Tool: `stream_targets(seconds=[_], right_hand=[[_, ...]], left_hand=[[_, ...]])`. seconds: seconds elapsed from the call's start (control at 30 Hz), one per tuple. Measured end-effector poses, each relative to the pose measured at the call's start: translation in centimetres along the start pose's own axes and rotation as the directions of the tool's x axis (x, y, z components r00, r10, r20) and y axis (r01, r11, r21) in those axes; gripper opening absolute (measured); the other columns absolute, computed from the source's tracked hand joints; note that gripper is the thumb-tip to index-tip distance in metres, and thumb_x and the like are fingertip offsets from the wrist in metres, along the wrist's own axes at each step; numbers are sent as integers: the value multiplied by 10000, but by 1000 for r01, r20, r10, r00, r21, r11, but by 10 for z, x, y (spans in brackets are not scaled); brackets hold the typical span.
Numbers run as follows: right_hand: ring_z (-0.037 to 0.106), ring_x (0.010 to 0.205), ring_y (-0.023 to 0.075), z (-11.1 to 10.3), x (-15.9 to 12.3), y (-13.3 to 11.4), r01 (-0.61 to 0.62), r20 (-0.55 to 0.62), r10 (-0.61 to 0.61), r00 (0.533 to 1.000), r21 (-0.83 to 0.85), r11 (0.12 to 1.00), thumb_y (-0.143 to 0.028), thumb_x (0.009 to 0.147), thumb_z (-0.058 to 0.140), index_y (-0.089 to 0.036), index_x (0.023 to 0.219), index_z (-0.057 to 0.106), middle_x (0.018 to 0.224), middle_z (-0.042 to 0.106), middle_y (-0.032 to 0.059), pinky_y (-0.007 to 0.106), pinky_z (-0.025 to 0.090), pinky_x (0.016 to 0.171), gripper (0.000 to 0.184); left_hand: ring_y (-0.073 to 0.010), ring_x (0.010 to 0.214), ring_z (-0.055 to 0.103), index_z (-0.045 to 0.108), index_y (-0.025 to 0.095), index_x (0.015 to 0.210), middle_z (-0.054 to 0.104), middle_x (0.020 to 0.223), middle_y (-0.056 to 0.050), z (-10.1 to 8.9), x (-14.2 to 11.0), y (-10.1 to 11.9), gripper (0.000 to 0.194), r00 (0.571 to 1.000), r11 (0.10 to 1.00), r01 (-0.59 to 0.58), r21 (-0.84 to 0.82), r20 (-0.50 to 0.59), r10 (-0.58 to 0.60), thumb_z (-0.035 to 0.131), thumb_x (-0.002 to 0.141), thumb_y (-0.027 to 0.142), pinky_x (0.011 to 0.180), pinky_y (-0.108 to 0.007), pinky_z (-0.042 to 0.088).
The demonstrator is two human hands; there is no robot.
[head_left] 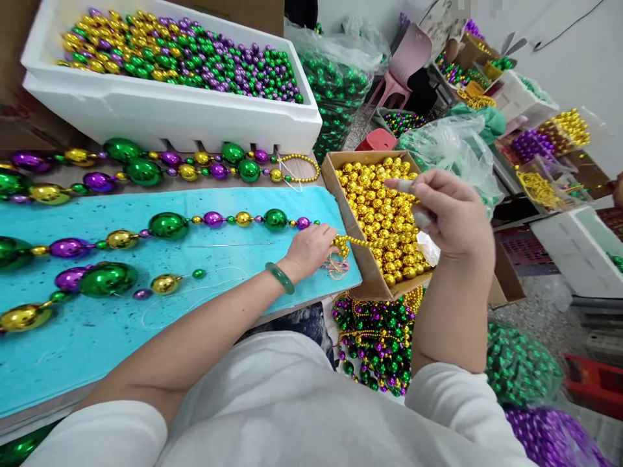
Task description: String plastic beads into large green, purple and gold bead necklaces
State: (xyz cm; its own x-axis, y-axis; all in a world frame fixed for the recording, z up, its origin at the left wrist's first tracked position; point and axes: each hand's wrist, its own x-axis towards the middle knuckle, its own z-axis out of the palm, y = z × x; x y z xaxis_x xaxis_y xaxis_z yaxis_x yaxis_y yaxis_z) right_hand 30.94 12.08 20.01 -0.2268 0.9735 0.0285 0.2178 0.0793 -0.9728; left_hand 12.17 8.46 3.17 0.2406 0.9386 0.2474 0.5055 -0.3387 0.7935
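Note:
My left hand [311,250], wearing a green bangle [280,277], is closed at the mat's right end around a chain of small gold beads [360,242]. The chain stretches right, over the cardboard box [348,217] of gold beads [374,194]. My right hand [455,211] is raised over that box, its fingertips wrapped in pale tape and pinched together; what they hold is too fine to make out. From my left hand, a strand of large green, purple and gold beads [168,226] runs left across the blue mat [233,266]. Pinkish thread loops [337,266] lie beneath the hand.
Behind the mat stands a white foam box [170,110] of mixed beads, with finished strands [143,172] before it. Loose beads [165,283] and a thin needle [231,245] lie on the mat. Bead strands [377,344] hang below the cardboard box. Bagged green beads [523,363] sit at right.

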Motion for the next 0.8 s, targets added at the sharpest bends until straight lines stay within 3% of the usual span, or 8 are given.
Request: stream_targets(seconds=[0.1, 0.17, 0.37, 0.47, 0.57, 0.7, 0.8], right_hand=[[249, 394, 13, -1, 14, 21, -128, 7, 128, 992, -9, 992, -308, 730, 706, -203, 747, 519, 919, 720, 53, 213, 124, 342, 216], [260, 382, 11, -7, 24, 35, -144, -51, 144, 988, 3, 990, -291, 743, 672, -201, 734, 491, 879, 714, 47, 207, 131, 335, 203], [311, 348, 20, -48, 43, 55, -33, -320, 4, 947, -86, 996, -207, 769, 629, -210, 713, 472, 630, 629, -17, 194, 130, 327, 166], [315, 329, 22, -61, 44, 43, 20, -323, -41, 945, -68, 998, -169, 792, 594, -219, 712, 497, 586, 642, -1, 224, 102, 333, 136], [325, 317, 5, -60, 41, 18, 99, -294, -99, 951, -14, 995, -155, 785, 597, -223, 667, 484, 665, 703, 35, 243, 73, 342, 176], [380, 349, 6, -42, 29, -21, 249, -283, -245, 927, -21, 968, -191, 760, 663, -203, 650, 475, 806, 741, 78, 215, 67, 341, 218], [442, 390, 39, -28, 15, -45, 337, -232, -342, 911, -61, 940, -211, 759, 688, -193, 679, 526, 871, 738, 98, 211, 91, 319, 182]], left_hand=[[-250, 889, 520, 587, 209, 767, 580, 834, -70, 2, -4, 3, 95, 991, 996, -85, -15, 105, 87, 581, 848, 160, 905, -396, 365], [-243, 908, 529, 616, 223, 782, 613, 885, -79, 3, -10, 3, 168, 974, 987, -154, -47, 158, 160, 499, 895, 182, 934, -404, 354], [-258, 1094, 523, 670, 267, 773, 655, 1063, -87, 3, -34, -25, 169, 959, 975, -169, -141, 204, 196, 546, 875, 217, 1003, -419, 347], [-258, 1069, 533, 663, 260, 762, 658, 1038, -93, 2, -40, -43, 169, 962, 980, -163, -114, 200, 184, 558, 846, 157, 992, -440, 368], [-256, 1052, 534, 643, 236, 775, 647, 1034, -102, 0, -39, -53, 197, 963, 976, -202, 79, 196, 184, 505, 853, 120, 969, -449, 402], [-285, 1133, 500, 642, 195, 891, 612, 1109, -121, -9, -36, -47, 204, 940, 925, -255, 282, 295, 169, 509, 791, 76, 963, -460, 431], [-303, 1186, 479, 604, 174, 1110, 569, 1216, -124, -19, -31, -36, 362, 913, 931, -244, 271, 388, 126, 564, 756, 116, 1007, -478, 419]])
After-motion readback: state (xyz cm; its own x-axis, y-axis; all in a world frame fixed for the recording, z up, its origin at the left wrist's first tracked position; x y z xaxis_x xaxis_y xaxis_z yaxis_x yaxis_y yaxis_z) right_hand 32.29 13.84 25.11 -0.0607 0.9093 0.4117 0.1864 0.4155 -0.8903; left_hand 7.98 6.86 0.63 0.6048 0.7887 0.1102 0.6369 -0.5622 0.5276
